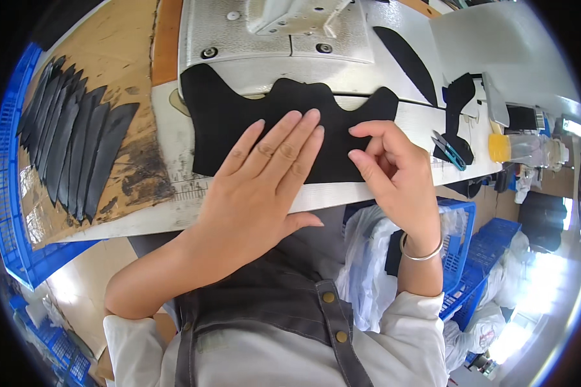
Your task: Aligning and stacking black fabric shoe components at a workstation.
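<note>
A black cut material piece (329, 155) with a wavy, notched far edge lies flat on the white work surface. My left hand (258, 168) rests flat on its middle, fingers stretched out and thumb spread to the right. Over the right part of the piece is my right hand (394, 168), its fingers curled. A gap shows between the thumb and index fingertip, and nothing is visible in it. A bracelet (422, 255) circles my right wrist.
Black strips (77, 142) lie overlapped on cardboard (135, 180) at left. A white machine (265, 45) stands at the far side. To the right are a curved black piece (407, 64), teal-handled snips (450, 152) and a yellow-capped bottle (529, 149). Blue crates (481, 258) stand below the table.
</note>
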Motion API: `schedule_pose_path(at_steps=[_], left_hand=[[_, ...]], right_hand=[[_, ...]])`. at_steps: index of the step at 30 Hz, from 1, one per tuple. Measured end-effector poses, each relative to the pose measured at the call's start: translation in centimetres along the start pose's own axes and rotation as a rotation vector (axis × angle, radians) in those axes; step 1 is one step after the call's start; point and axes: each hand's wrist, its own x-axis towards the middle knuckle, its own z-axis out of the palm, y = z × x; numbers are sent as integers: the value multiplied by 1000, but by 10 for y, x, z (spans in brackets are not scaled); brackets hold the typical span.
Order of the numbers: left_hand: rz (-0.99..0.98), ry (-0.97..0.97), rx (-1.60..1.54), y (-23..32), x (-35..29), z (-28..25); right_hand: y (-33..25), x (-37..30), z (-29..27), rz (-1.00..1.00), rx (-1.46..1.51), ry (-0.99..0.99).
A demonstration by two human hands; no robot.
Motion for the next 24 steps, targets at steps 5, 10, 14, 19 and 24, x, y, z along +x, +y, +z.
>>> schedule_pose_path(at_steps=[5,10,14,19,24], left_hand=[[9,-24,16,1,-2,0],[1,-44,-35,3,-2,-3],[-2,-43,-46,3,-2,-2],[-23,-51,-34,2,-1,-3],[-12,-28,-69,1,-1,-3]], right_hand=[[5,-5,7,-163,-98,81],[12,-9,13,-336,-279,165],[15,-8,16,-371,-305,201],[10,-11,17,-325,-370,177],[14,-16,8,-492,-604,74]])
